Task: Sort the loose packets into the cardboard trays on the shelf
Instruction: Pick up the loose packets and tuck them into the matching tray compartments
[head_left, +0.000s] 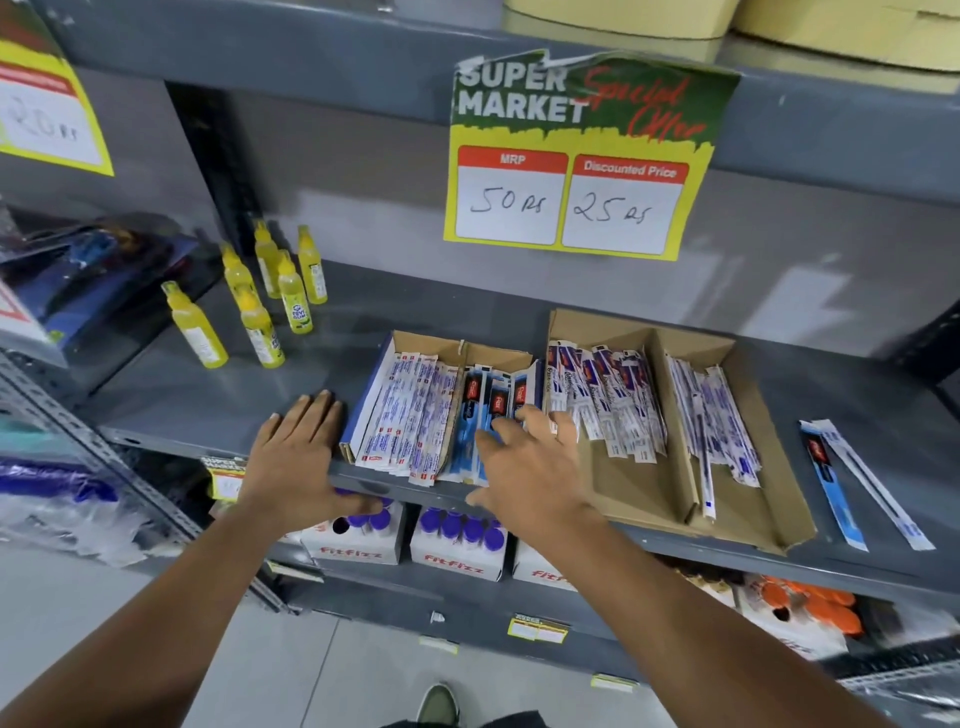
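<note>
loose packets: two long packets, one blue/black, one white, lie flat on the shelf nr its front edge, right of the trays, side by side, not yet sorted.
right tray: open cardboard, two compartments; left one holds a heap of white/blue packets, right one a thinner bunch. front half mostly bare card.
left tray: smaller, at shelf front edge, just left of the right tray; white packets in left part, blue/black ones in right part, ends overhang the edge.
right hand: fingers spread, tips on the blue/black packets in the left tray; no pinch seen, looks like pressing/tidying.
left hand: flat on shelf front edge, fingers together, thumb under the lip, just beside left tray's side; holds nothing, prob bracing the tray.
step: squaring up left tray's stack, i judge; two strays still out.
next: reach right, pick up the blue/black stray, match it to the blue/black section; white one likely to a white compartment, print too small to tell which.
around: yellow bottles at shelf's back left; price sign hangs above.
</note>
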